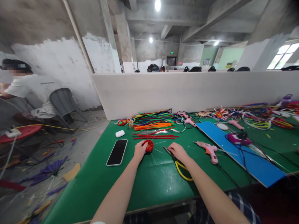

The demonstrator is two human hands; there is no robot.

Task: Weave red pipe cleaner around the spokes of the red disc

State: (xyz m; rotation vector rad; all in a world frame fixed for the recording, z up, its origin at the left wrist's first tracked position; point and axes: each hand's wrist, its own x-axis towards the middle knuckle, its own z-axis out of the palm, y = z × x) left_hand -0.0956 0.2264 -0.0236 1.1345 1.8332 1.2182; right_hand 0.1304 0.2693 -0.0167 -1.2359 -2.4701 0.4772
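My left hand (139,150) is closed on the edge of a small red round craft piece (149,145), with thin clear strands sticking out around it. To the right of that piece, my right hand (177,151) grips a pair of scissors (179,172) near the middle. Their dark blades point up and left, while the yellow handle loops hang below the palm. A gap lies between the blade tip and the red piece. Red pipe cleaners (156,137) lie just beyond both hands, with orange ones (151,127) and a multicoloured pile (155,117) behind them.
A phone (117,152) and a white earbud case (120,133) rest on the green tabletop (93,186) at left. A pink glue gun (209,151), its cord and a blue board (243,155) lie at right. A low partition (163,93) stands behind; a person (35,88) sits far left.
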